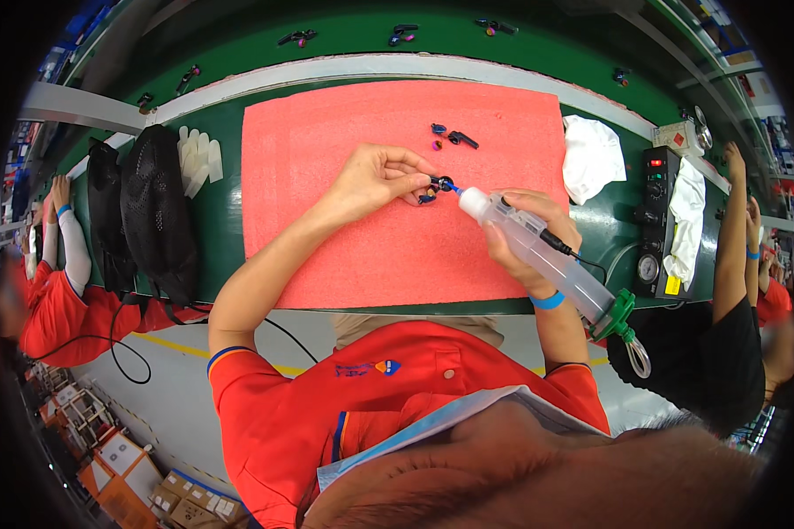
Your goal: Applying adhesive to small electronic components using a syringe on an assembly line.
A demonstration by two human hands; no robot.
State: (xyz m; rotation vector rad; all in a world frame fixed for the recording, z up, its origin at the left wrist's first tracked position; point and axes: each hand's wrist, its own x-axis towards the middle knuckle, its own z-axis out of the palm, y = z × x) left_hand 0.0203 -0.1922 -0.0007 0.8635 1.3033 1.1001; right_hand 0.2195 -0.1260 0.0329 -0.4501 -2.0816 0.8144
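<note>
My left hand (pixel 381 179) pinches a small black part (pixel 444 183) with thumb and fingertips, above the pink foam mat (pixel 326 256). Another small dark, shiny piece (pixel 427 197) shows just under those fingertips; whether it is held or lies on the mat I cannot tell. Wrapped in my right hand (pixel 531 234) is a large translucent dispensing syringe (pixel 563 271) with a green end cap and a black cable. Its blue tip meets the black part, or comes very close. Farther off on the mat lie a black elongated part (pixel 461 139) and small coloured pieces (pixel 438 129).
Left of the mat are a black mesh bag (pixel 159 216) and pale finger cots (pixel 199 159). White cloth (pixel 593 159) and a black control box with gauge (pixel 655 220) stand right. Behind a white rail (pixel 353 66), similar parts lie on a green strip. Co-workers sit either side.
</note>
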